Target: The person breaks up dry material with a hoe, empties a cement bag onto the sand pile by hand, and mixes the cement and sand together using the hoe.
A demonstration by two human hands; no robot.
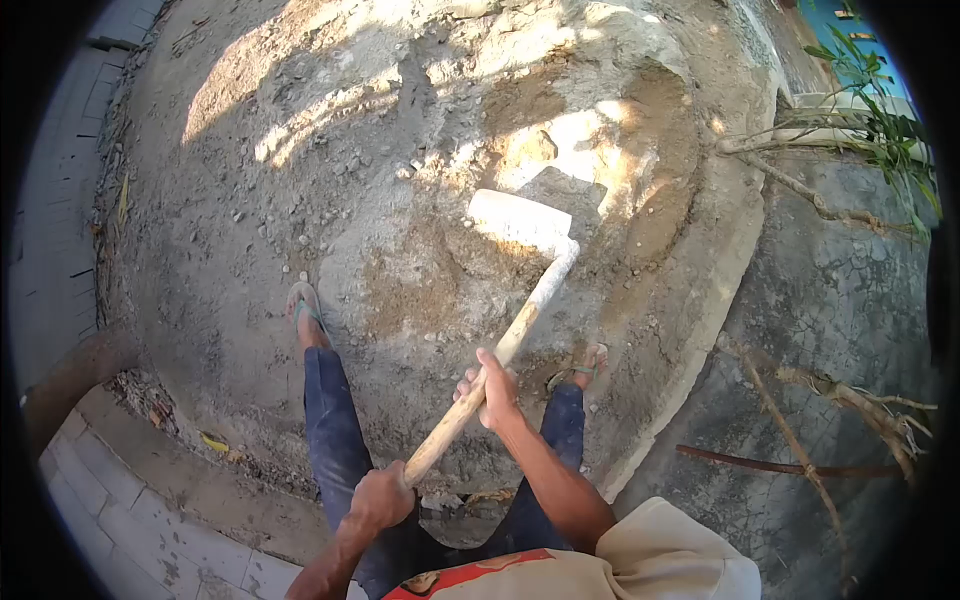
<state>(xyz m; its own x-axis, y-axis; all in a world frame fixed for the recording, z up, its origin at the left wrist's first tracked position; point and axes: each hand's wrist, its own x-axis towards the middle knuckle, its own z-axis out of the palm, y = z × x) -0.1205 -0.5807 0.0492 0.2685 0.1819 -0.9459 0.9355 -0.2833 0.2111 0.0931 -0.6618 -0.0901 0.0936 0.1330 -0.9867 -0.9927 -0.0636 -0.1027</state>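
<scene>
Hoe (524,322) is slanting across the middle of the view, its long handle (445,437) running from beside the thighs (340,420) forward and to the right. Blade (522,220) is showing at the far end, ahead of both hands and lying crosswise to the handle; whether it is touching the soil (250,250) cannot be told. Right hand (492,392) is gripping partway up and is nearer the blade, fingers wrapping round the handle, thumb pointing forward. Left hand (383,497) is clasping the near end, fingers wrapping round it. Left foot (303,305) and right foot (590,363) are resting on either side of the handle. Cracked concrete (690,530) is bordering the soil on the right.
</scene>
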